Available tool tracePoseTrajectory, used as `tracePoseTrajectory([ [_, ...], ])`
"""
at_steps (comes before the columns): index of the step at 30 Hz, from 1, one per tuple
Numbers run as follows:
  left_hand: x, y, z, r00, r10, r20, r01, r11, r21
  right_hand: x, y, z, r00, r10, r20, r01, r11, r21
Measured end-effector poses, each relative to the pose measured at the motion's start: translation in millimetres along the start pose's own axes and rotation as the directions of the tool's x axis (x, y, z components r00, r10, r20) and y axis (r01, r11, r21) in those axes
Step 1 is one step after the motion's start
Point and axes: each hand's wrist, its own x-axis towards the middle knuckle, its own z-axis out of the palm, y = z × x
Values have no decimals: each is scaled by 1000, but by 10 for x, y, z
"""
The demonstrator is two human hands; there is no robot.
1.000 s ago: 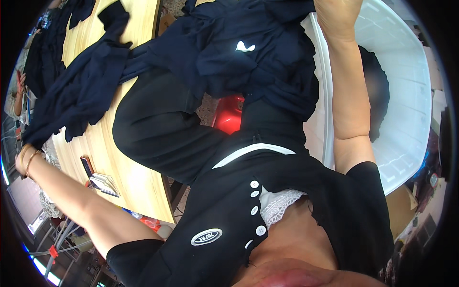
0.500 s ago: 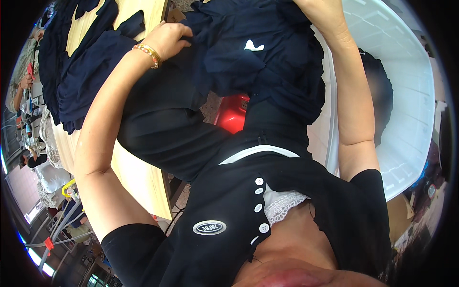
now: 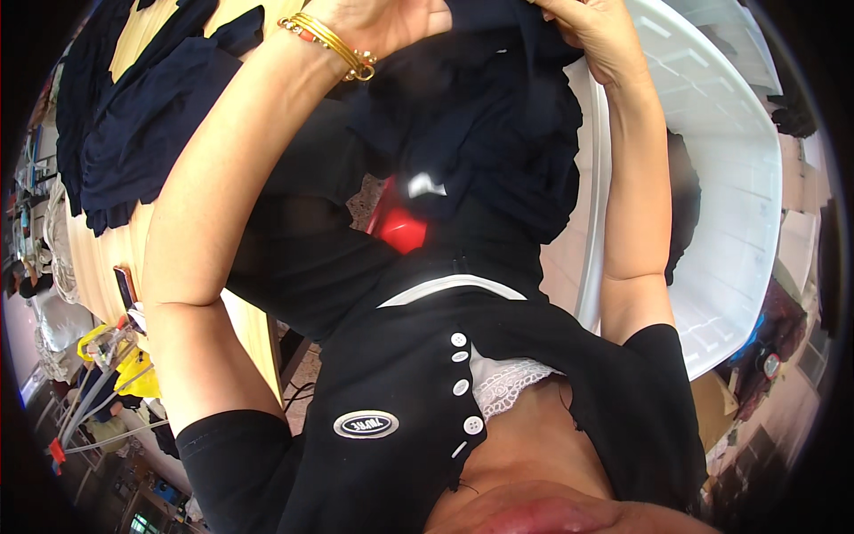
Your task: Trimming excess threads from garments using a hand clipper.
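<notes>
A dark navy garment (image 3: 498, 116) lies bunched over my lap, and its upper part rises toward my hands. At the top edge, my right hand (image 3: 596, 36) pinches the cloth between thumb and fingers. My left hand (image 3: 382, 27), with gold bangles (image 3: 325, 44) at the wrist, is raised in front of the cloth. Its palm shows beside the garment, but most of its fingers run past the upper edge, so its grip is hidden. A small white label (image 3: 427, 185) stands out on the lower part of the garment.
At left, more navy pieces (image 3: 160, 125) lie on a wooden table (image 3: 253, 338). To the right stands a large white plastic tub (image 3: 734, 222) with dark cloth (image 3: 683, 205) inside. Part of a red stool (image 3: 402, 230) shows between my legs. A phone (image 3: 124, 287) is near the table's left edge.
My left hand has moved up and right, toward my right hand. The garment's white label has shifted down and left. The view has shifted slightly.
</notes>
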Motion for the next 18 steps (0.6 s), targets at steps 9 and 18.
tracePoseTrajectory([
  [9,-51,-500,-648,883,-70,-465,432,510,744,97,234,-74,994,-92,53,98,989,-111],
  [18,102,-689,-410,708,227,-669,23,939,344,98,401,155,962,-48,270,89,986,-139],
])
